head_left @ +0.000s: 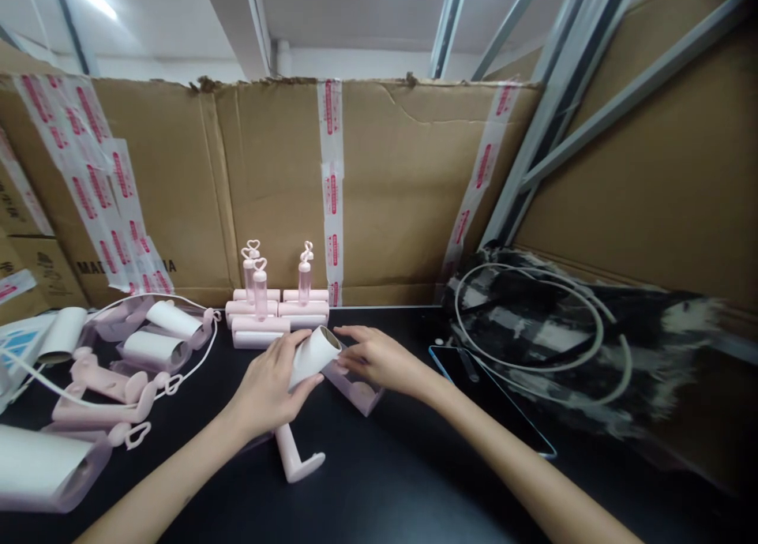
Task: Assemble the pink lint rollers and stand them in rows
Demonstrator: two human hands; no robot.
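My left hand (269,382) is wrapped round a white sticky-paper lint roll (313,356), tilted with its open cardboard core facing up and right. Close beside the roll, my right hand (373,358) has its fingers curled at the upper end of a translucent pink lint roller cover (360,394), which slants down to the right. The fingertips are partly hidden. Below my left hand, a pink lint roller handle (293,455) lies on the black table, its upper end hidden behind the hand.
Assembled pink lint rollers (259,327) are stacked at the back, some with heart-topped tubes standing on them. Loose rolls (157,347) and pink handles (103,382) crowd the left. A tablet (491,398) and a coiled white cable (536,362) lie right. Cardboard (272,189) walls the back.
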